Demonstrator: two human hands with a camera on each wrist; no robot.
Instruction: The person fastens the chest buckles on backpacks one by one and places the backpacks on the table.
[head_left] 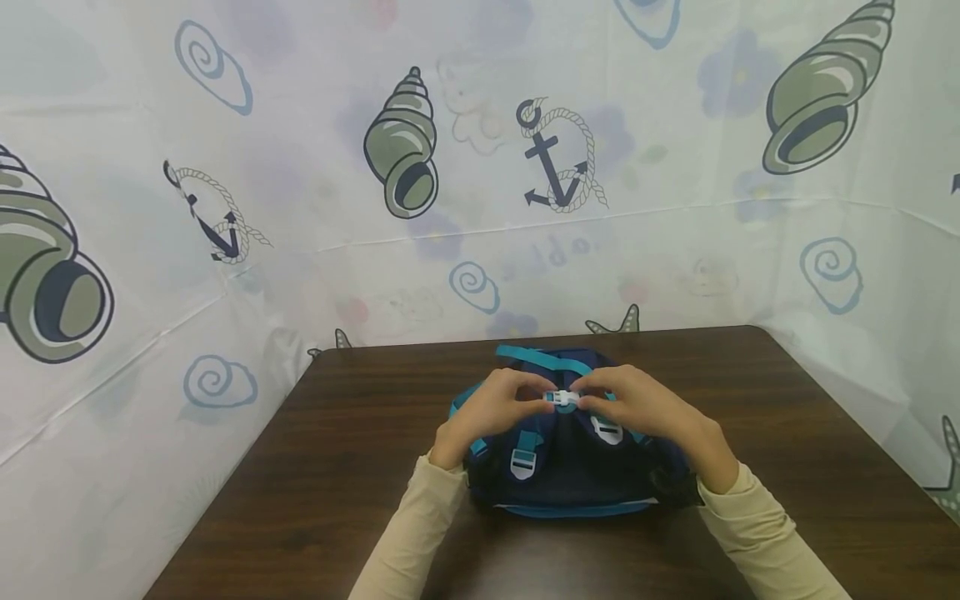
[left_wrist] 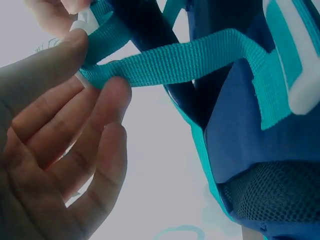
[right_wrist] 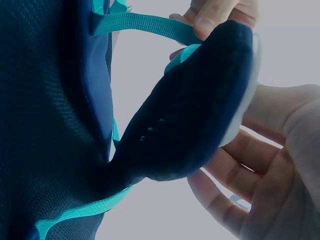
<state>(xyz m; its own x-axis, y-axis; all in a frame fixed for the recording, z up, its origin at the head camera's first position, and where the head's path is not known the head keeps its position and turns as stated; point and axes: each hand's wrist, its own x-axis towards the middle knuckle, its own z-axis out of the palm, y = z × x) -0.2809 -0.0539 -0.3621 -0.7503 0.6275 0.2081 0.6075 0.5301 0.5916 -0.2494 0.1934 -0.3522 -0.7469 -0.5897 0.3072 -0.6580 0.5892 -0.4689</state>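
A navy backpack with teal straps lies on the table. Above it, a white plastic buckle is held between both hands. My left hand pinches the buckle's left end; in the left wrist view its thumb and fingers are on teal webbing beside the white plastic. From the right side, my right hand pinches the buckle's other end. In the right wrist view a dark padded flap hides most of that buckle and the fingertips. Whether the buckle halves are joined cannot be made out.
A brown wooden table extends around the backpack. White strap adjusters, one at the left and one at the right, sit on its straps. A patterned white curtain stands behind the table.
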